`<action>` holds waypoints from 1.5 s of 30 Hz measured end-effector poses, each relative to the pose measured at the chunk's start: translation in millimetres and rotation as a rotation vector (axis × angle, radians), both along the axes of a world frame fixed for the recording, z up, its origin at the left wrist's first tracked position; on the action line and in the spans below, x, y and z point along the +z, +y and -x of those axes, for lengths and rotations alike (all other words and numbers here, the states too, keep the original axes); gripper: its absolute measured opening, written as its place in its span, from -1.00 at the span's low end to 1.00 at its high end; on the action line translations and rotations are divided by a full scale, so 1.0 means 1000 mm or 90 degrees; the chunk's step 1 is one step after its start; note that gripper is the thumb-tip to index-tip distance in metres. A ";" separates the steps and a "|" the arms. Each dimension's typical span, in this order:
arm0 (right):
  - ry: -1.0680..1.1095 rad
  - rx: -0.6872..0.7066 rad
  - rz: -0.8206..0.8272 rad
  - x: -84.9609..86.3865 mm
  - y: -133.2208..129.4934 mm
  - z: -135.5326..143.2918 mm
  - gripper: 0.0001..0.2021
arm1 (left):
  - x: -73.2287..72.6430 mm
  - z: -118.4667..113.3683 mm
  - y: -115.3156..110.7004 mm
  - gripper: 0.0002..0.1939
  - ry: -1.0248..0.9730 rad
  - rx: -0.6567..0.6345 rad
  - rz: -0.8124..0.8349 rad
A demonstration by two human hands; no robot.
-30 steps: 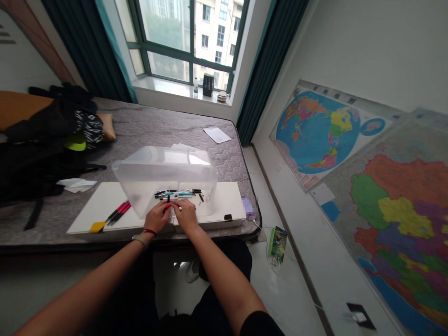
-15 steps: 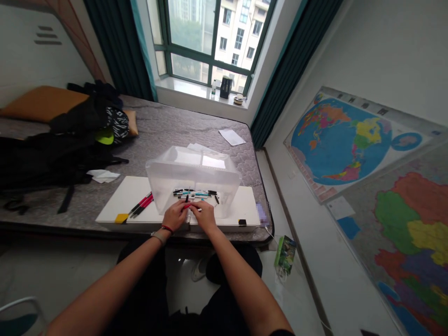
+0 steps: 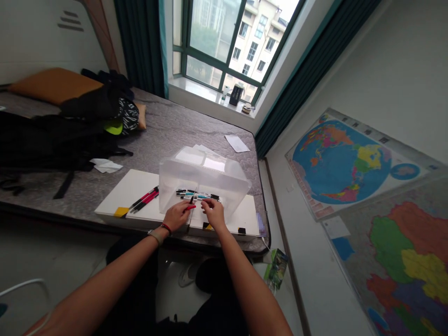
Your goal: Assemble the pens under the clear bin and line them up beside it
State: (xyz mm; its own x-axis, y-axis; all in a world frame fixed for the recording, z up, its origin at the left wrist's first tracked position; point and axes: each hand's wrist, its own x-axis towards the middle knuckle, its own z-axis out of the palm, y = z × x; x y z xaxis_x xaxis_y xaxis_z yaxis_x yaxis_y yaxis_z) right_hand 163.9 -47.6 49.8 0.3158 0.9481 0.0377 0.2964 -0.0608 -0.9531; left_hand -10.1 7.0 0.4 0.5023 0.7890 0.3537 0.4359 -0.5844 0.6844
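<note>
My left hand (image 3: 178,214) is closed on a small red pen part (image 3: 191,207), with a black tip standing up beside its fingers. Just to the right, my right hand (image 3: 213,212) has its fingers curved near the box opening; whether it holds anything is too small to tell. A clear plastic box (image 3: 224,179) lies on its side, opening toward me, on white boxes (image 3: 119,191). Several black, white and blue pens (image 3: 198,194) lie inside it, beyond my hands. Several red and black pens (image 3: 145,200) lie on the white surface to the left.
The white boxes rest on a grey mattress (image 3: 182,126). Dark clothing and a bag (image 3: 45,140) lie at left, near a crumpled tissue (image 3: 105,165). A paper sheet (image 3: 237,143) lies behind. A green box (image 3: 277,268) stands at lower right.
The view has shifted and tilted. My hands, which were together at the red part, have drawn apart; the red part stays with my left hand.
</note>
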 end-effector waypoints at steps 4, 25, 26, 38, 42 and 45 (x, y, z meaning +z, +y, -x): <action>0.014 -0.011 -0.012 0.002 0.015 0.007 -0.67 | 0.007 -0.003 0.001 -0.69 -0.033 -0.060 0.019; 0.295 -0.135 -0.002 -0.003 0.012 -0.003 -0.60 | -0.001 -0.006 0.017 -0.64 -0.148 0.091 0.217; 0.311 -0.134 0.019 -0.007 0.012 -0.001 -0.59 | -0.004 -0.005 0.020 -0.64 -0.141 0.101 0.221; -0.034 0.054 0.090 0.002 0.019 -0.009 -0.66 | -0.011 -0.008 0.025 -0.71 -0.016 0.107 0.205; -0.317 0.150 0.064 0.020 0.023 -0.015 -0.73 | -0.013 -0.005 0.026 -0.70 -0.030 0.079 0.201; -0.450 0.205 0.049 0.033 0.028 -0.018 -0.79 | -0.011 -0.004 0.024 -0.69 -0.024 0.063 0.192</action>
